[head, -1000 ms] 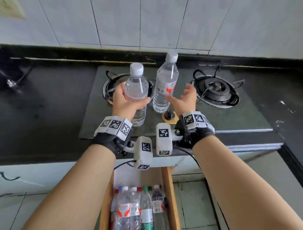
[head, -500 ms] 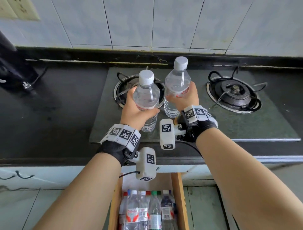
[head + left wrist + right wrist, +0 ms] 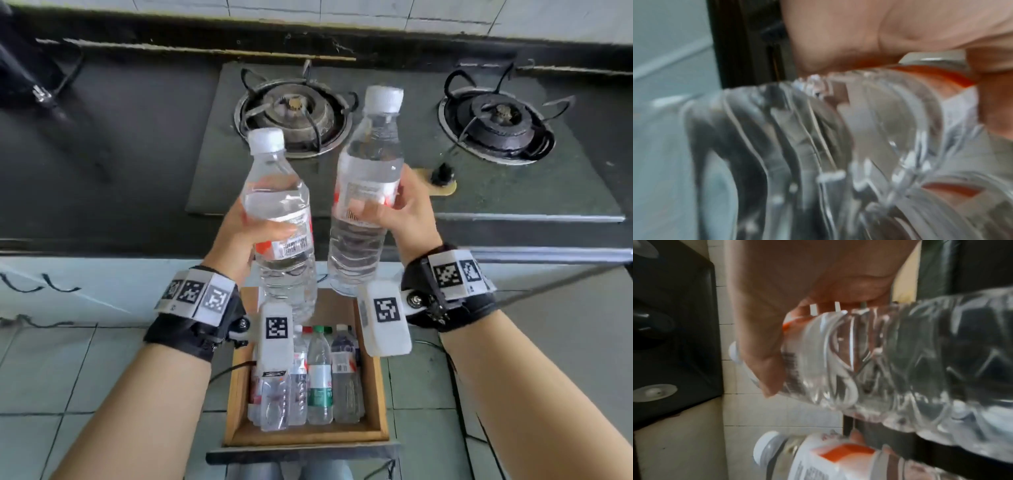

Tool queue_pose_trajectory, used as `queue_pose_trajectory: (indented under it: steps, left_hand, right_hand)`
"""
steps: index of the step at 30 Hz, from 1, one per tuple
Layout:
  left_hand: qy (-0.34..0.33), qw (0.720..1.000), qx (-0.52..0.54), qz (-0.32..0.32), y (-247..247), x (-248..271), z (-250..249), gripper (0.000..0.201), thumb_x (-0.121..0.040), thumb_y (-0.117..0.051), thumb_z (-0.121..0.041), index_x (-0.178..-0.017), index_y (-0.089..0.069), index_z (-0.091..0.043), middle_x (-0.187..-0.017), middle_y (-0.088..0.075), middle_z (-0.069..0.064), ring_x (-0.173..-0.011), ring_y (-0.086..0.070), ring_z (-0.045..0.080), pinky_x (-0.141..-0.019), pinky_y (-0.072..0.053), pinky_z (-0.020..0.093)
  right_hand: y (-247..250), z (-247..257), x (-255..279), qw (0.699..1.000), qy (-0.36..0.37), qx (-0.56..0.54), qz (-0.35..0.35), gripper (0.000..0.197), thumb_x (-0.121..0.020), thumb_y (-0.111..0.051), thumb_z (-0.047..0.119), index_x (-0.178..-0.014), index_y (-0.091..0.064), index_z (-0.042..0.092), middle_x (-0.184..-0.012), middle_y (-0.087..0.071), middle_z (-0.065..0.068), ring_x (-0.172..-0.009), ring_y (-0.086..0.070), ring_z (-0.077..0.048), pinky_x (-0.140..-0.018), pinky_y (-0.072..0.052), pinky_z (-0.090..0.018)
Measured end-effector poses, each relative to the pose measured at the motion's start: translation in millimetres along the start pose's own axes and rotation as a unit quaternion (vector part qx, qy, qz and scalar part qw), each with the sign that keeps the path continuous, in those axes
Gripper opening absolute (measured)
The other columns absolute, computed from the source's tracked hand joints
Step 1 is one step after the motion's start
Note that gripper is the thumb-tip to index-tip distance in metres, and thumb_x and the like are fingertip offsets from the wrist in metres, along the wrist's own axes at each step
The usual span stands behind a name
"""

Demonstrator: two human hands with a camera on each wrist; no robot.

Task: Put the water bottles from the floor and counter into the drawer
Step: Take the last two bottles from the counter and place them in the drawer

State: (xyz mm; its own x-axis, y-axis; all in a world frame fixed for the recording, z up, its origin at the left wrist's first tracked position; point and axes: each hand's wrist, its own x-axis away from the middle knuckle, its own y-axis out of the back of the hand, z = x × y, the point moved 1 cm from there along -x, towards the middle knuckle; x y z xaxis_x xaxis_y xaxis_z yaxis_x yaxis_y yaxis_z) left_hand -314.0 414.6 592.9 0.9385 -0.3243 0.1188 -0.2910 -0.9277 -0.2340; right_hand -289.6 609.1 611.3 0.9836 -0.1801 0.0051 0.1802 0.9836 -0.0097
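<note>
My left hand [image 3: 253,226] grips a clear water bottle [image 3: 277,219] with a white cap and a red-and-white label, held off the counter and leaning slightly left. My right hand [image 3: 394,205] grips a second, taller bottle [image 3: 366,192] beside it. Both bottles hang above the counter's front edge, their bases over the open wooden drawer [image 3: 376,394]. Several bottles [image 3: 320,377] lie side by side inside the drawer. The left wrist view shows the ribbed base of the left bottle [image 3: 818,146] up close. In the right wrist view, fingers [image 3: 764,353] wrap the right bottle [image 3: 900,361].
A gas hob [image 3: 479,192] with two burners [image 3: 294,113] [image 3: 496,126] lies on the dark counter [image 3: 102,154]. A black knob [image 3: 442,174] sits between the burners. A dark appliance with a cable [image 3: 20,68] stands at the far left. Grey tiled floor [image 3: 68,377] surrounds the drawer.
My right hand closed round the taller bottle. Both bottles have been lifted off the hob and drawn toward me, now over the drawer.
</note>
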Motion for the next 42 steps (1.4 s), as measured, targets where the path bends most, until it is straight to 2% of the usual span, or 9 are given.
queue_pose_trajectory:
  steps: [6, 9, 12, 16, 19, 25, 31, 36, 42]
  left_hand:
    - [0.175, 0.983, -0.049, -0.037, -1.4, 47.2, 112.4, 0.098, -0.034, -0.084, -0.012, -0.125, -0.046, -0.011, -0.099, -0.063, 0.004, -0.082, -0.061, 0.017, -0.067, -0.051, 0.031]
    - [0.251, 0.961, -0.104, -0.052, 1.8, 64.7, 168.6, 0.066, -0.057, -0.079, 0.000, -0.108, -0.049, -0.031, -0.096, -0.061, -0.002, -0.067, -0.057, 0.010, -0.053, -0.049, 0.021]
    - [0.296, 0.935, -0.163, -0.104, 9.3, 72.0, 217.7, 0.058, -0.060, -0.081, -0.009, -0.106, -0.050, -0.027, -0.085, -0.060, -0.014, -0.068, -0.056, 0.004, -0.052, -0.049, 0.014]
    - [0.322, 0.908, -0.247, -0.102, 21.4, 68.7, 271.1, 0.049, -0.060, -0.081, -0.011, -0.099, -0.054, -0.022, -0.071, -0.062, -0.014, -0.058, -0.059, -0.001, -0.042, -0.042, 0.008]
    - [0.335, 0.884, -0.315, -0.089, 30.3, 64.6, 301.0, 0.036, -0.061, -0.080, -0.023, -0.087, -0.055, -0.022, -0.061, -0.063, -0.014, -0.051, -0.056, -0.005, -0.044, -0.039, 0.013]
    - [0.362, 0.828, -0.427, -0.037, 36.6, 55.7, 338.9, 0.070, -0.037, -0.069, -0.064, -0.094, -0.064, -0.024, -0.088, -0.070, -0.008, -0.082, -0.066, 0.013, -0.072, -0.055, 0.030]
    - [0.345, 0.794, -0.501, -0.012, 23.6, 49.0, 338.9, 0.094, -0.056, -0.078, -0.054, -0.124, -0.039, -0.003, -0.123, -0.055, 0.010, -0.109, -0.056, 0.027, -0.078, -0.037, 0.027]
    - [0.315, 0.778, -0.544, 0.015, 25.2, 49.6, 345.3, 0.085, -0.059, -0.078, -0.046, -0.123, -0.042, -0.002, -0.126, -0.049, 0.014, -0.115, -0.052, 0.029, -0.096, -0.043, 0.036]
    - [0.308, 0.786, -0.536, 0.021, 27.3, 47.9, 347.2, 0.080, -0.060, -0.080, -0.039, -0.120, -0.043, -0.003, -0.124, -0.048, 0.014, -0.113, -0.053, 0.028, -0.094, -0.044, 0.035]
  right_hand:
    - [9.0, -116.4, 74.7, 0.987, -0.155, 0.038, 0.011, 0.059, -0.041, -0.076, 0.030, -0.095, -0.054, 0.020, -0.088, -0.066, 0.001, -0.075, -0.067, -0.006, -0.069, -0.055, -0.023]
    - [11.4, -181.2, 100.6, 0.969, -0.231, 0.091, 0.003, 0.062, -0.037, -0.078, 0.037, -0.093, -0.052, 0.026, -0.092, -0.066, 0.003, -0.082, -0.066, -0.011, -0.078, -0.055, -0.030]
    - [13.1, -242.3, 119.6, 0.943, -0.297, 0.147, -0.007, 0.062, -0.039, -0.081, 0.042, -0.091, -0.053, 0.025, -0.097, -0.069, -0.008, -0.091, -0.066, -0.028, -0.084, -0.055, -0.047]
    - [15.6, -303.7, 130.3, 0.904, -0.380, 0.197, -0.008, 0.047, -0.057, -0.083, 0.033, -0.084, -0.045, 0.025, -0.086, -0.060, 0.000, -0.079, -0.058, -0.020, -0.064, -0.048, -0.029]
    - [11.3, -338.0, 132.5, 0.879, -0.416, 0.234, 0.007, 0.059, -0.056, -0.081, 0.041, -0.100, -0.049, 0.017, -0.099, -0.059, -0.002, -0.087, -0.058, -0.018, -0.066, -0.047, -0.027]
    - [0.1, -370.0, 128.5, 0.826, -0.465, 0.316, 0.025, 0.090, -0.059, -0.075, 0.052, -0.130, -0.038, 0.010, -0.128, -0.050, -0.009, -0.111, -0.054, -0.026, -0.083, -0.049, -0.035]
    - [-1.8, -374.2, 128.7, 0.815, -0.490, 0.308, 0.012, 0.087, -0.065, -0.074, 0.047, -0.133, -0.037, 0.009, -0.133, -0.043, -0.012, -0.114, -0.052, -0.027, -0.087, -0.046, -0.034]
    - [3.7, -378.5, 134.0, 0.829, -0.486, 0.276, 0.002, 0.077, -0.064, -0.078, 0.035, -0.129, -0.044, 0.015, -0.126, -0.052, -0.011, -0.098, -0.056, -0.020, -0.076, -0.045, -0.026]
    - [7.5, -382.0, 136.9, 0.833, -0.482, 0.271, 0.001, 0.077, -0.065, -0.077, 0.038, -0.130, -0.043, 0.015, -0.127, -0.053, -0.009, -0.101, -0.056, -0.020, -0.077, -0.044, -0.026]
